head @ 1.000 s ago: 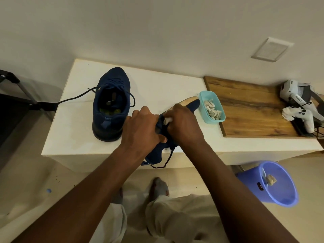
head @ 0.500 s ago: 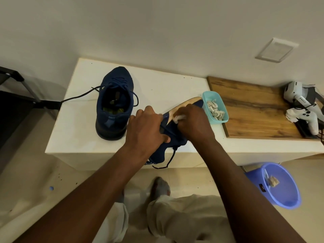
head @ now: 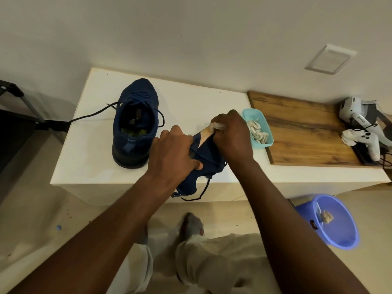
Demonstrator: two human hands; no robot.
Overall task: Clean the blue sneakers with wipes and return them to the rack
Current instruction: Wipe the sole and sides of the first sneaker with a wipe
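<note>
One blue sneaker (head: 135, 122) stands upright on the white table (head: 89, 145), its toe toward the wall and a lace trailing left. A second blue sneaker (head: 203, 164) lies on its side at the table's front edge, tan sole edge up. My left hand (head: 176, 153) grips its upper. My right hand (head: 231, 134) pinches a white wipe (head: 217, 125) and presses it on the sole near the toe. The heel and laces hang over the edge.
A teal tub (head: 265, 132) of folded wipes sits just right of my right hand. A wooden board (head: 307, 134) carries a white headset and controller (head: 364, 132). A blue bin (head: 331, 221) with a used wipe stands on the floor at right. A dark rack (head: 19, 115) is at the left.
My right hand has slid the wipe along the sole edge from the middle toward the toe, away from me. My left hand keeps holding the sneaker in place.
</note>
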